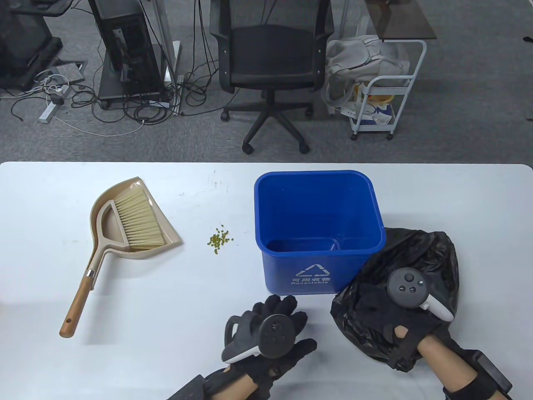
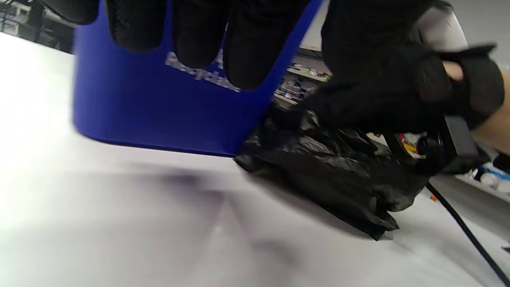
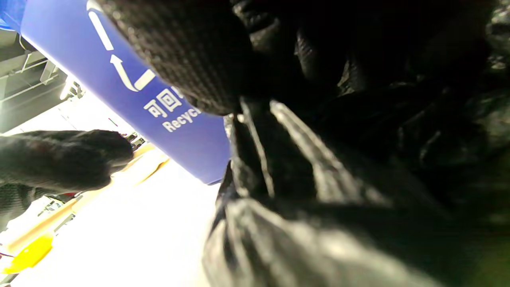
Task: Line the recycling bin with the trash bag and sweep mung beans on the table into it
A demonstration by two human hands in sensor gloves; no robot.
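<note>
black trash bag under right hand, beside blue recycling bin.

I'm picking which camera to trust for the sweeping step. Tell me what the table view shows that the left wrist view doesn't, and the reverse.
Only the table view shows the mung beans, the brush lying in the dustpan, and the empty inside of the recycling bin.

Only the left wrist view shows, from low down, the trash bag bunched against the bin's base.

Both show bin, bag, the left hand open and the right hand on the bag.
</note>
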